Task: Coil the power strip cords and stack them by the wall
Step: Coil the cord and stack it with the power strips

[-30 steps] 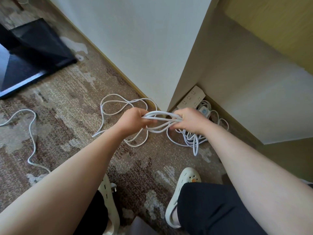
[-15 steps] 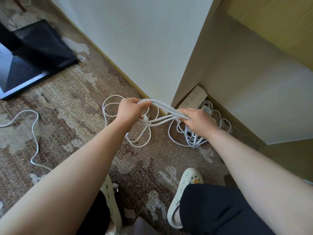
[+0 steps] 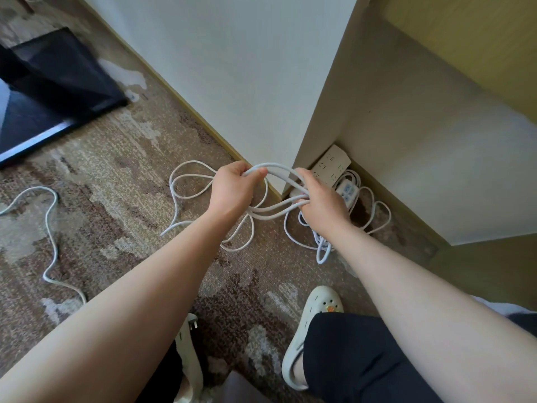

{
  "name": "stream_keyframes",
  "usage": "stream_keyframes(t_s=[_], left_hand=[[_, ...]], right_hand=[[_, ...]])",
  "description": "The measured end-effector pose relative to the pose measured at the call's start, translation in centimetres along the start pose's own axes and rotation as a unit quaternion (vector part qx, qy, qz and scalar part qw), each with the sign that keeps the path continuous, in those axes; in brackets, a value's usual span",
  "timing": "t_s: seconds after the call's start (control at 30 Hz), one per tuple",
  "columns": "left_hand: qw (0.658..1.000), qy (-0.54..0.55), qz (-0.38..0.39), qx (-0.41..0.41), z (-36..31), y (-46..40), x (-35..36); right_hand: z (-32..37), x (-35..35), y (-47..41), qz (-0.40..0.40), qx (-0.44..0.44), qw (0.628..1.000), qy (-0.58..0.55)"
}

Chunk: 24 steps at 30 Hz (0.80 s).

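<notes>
Several loops of white cord [image 3: 279, 173] stretch between my two hands above the carpet. My left hand [image 3: 232, 190] grips one end of the loops, thumb over the strands. My right hand [image 3: 319, 202] grips the other end. Slack from this cord [image 3: 186, 181] lies in loose loops on the carpet to the left. A white power strip [image 3: 331, 167] leans at the wall corner. A second strip with blue sockets [image 3: 347, 191] lies on a bundle of cord [image 3: 322, 245] just behind my right hand.
Another white cord [image 3: 49, 225] snakes over the carpet at the left. A white plug [image 3: 190, 321] shows near my left leg. A black panel [image 3: 55, 91] lies at upper left. My white clog [image 3: 311, 330] stands below the bundle. Walls [image 3: 247, 82] meet at a corner ahead.
Both hands have risen a little and moved apart, drawing the loops longer between them. The slack on the carpet has shifted slightly.
</notes>
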State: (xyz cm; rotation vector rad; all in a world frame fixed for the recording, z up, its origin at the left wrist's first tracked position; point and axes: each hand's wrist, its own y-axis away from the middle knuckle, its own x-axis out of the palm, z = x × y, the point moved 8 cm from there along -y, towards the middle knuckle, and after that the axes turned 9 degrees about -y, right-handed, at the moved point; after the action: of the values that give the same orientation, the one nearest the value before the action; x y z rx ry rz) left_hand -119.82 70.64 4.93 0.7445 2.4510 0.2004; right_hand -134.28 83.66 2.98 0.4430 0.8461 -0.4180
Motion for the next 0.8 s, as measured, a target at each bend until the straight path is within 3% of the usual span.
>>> stream_keyframes(t_s=[0.2, 0.37, 0.47, 0.8], left_hand=[[0.999, -0.037, 0.037, -0.002, 0.4, -0.6, -0.6], [0.995, -0.016, 0.091, -0.042, 1.6, -0.8, -0.3], [0.995, 0.000, 0.071, -0.067, 2.0, -0.7, -0.1], [0.998, -0.003, 0.048, -0.030, 1.6, -1.3, -1.0]], right_hand=[[0.4, 0.4, 0.4, 0.035, -0.085, 0.991, 0.094], [-0.8, -0.3, -0.4, 0.069, -0.074, 0.991, 0.086], [-0.3, -0.3, -0.1, 0.081, -0.090, 0.991, 0.058], [0.6, -0.2, -0.1, 0.069, -0.102, 0.991, 0.044]])
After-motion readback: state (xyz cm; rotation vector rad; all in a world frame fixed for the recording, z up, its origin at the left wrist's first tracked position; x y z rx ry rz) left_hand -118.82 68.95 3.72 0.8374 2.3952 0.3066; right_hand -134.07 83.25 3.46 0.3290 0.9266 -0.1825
